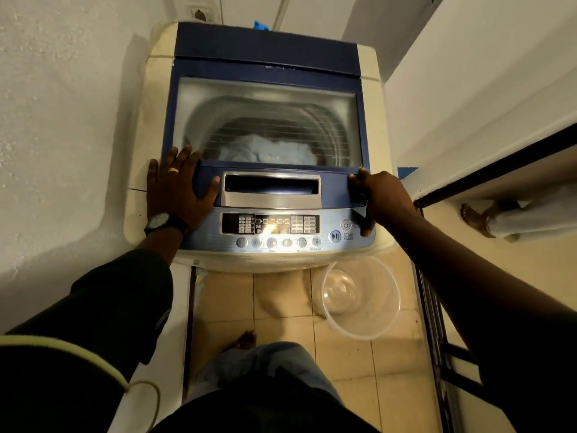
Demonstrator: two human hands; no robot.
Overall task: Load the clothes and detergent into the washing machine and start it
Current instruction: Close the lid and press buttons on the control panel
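Note:
A top-loading washing machine (371, 126) with a blue-framed glass lid (268, 98) stands in front of me, and the lid lies down over the drum. Through the glass I see pale blue clothes (265, 151) in the drum. My left hand (178, 185) lies flat, fingers spread, on the lid's front left corner. My right hand (379, 192) rests on the lid's front right corner, fingers curled over the edge. The control panel (271, 228) sits below the lid handle, with some lamps lit and a start/pause button (335, 236) at the right. No detergent is in view.
An empty clear plastic bowl (359, 295) sits on the tiled floor at the machine's front right. White walls close in on the left and right. A dark metal door frame (437, 323) runs along the right. Another person's bare foot (474, 217) stands beyond it.

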